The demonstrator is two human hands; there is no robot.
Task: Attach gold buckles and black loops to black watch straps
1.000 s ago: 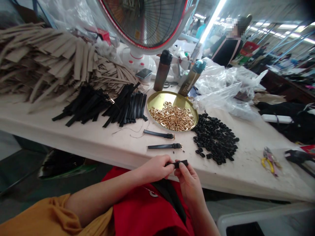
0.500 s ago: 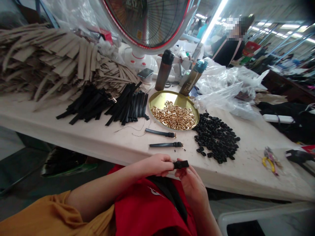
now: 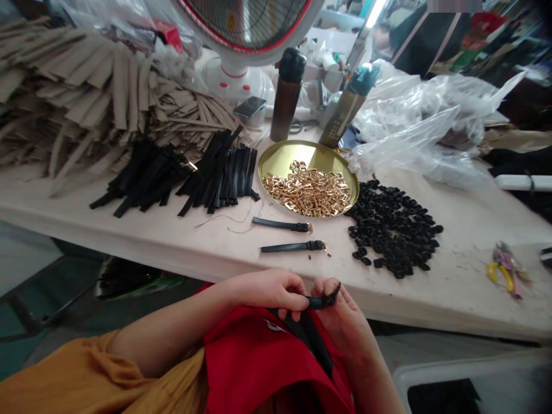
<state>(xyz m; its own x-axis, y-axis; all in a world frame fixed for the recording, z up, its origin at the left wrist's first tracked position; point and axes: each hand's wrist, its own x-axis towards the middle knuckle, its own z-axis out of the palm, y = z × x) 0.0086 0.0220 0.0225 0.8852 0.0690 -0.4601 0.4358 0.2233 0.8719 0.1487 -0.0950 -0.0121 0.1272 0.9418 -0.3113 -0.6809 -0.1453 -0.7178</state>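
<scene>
A black strap (image 3: 318, 302) is stretched between my two hands over the table's front edge, its right end bent upward. My left hand (image 3: 282, 292) pinches it from the left, fingers curled under. Thumb and fingers of my right hand (image 3: 345, 319) close on its right end. Just beyond the hands lie two black straps with gold buckles, a nearer strap (image 3: 293, 247) and a farther strap (image 3: 280, 224). Behind them, a round gold tray (image 3: 297, 148) holds a heap of gold buckles (image 3: 314, 192). To its right spreads a pile of small black loops (image 3: 394, 230).
Bundles of black straps (image 3: 219, 178) and a heap of beige strips (image 3: 86, 86) cover the left. A fan (image 3: 245, 34), two bottles, a dark bottle (image 3: 287, 95) and a blue-capped bottle (image 3: 345, 112), and plastic bags (image 3: 426, 126) stand behind. Yellow-handled pliers (image 3: 502, 273) lie right.
The strap's right end, flatter before, now bends upward between my right fingers. My left fingers have shifted around the strap. The view has tilted down, and the person behind is now mostly cut off.
</scene>
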